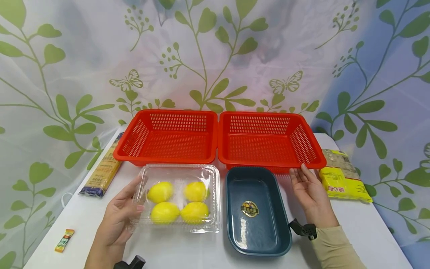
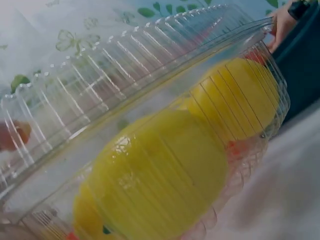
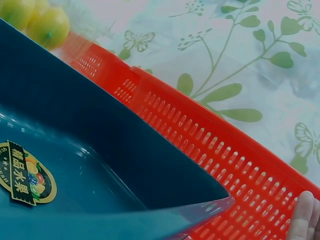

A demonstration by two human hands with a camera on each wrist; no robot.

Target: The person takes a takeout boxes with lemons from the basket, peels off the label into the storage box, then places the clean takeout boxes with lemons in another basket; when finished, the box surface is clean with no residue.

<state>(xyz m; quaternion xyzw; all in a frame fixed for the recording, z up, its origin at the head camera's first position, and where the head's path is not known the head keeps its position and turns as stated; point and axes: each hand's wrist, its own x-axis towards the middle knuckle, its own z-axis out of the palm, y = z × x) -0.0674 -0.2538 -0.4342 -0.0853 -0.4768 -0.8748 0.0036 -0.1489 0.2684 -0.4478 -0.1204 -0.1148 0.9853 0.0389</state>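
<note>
My left hand (image 1: 117,213) grips the left side of a clear plastic clamshell box (image 1: 215,198), thumb toward the front and fingers along the side. Inside lie several yellow lemons (image 1: 165,213); the left wrist view shows lemons (image 2: 160,170) close up through the ribbed wall. My right hand (image 1: 310,194) is at the front rim of the right red basket (image 1: 268,163), palm up, its fingers nearly straight and the fingertips (image 3: 301,212) against the rim. Between the hands lies a dark blue tray (image 1: 258,235) with a round fruit sticker on its bottom.
A second red basket (image 1: 164,161) stands side by side with the first at the back. A long golden packet (image 1: 102,170) lies at left, a small wrapped stick (image 1: 64,240) nearer the front. At right is a yellow bag (image 1: 346,183). Patterned cloth hangs behind the white table (image 1: 174,250).
</note>
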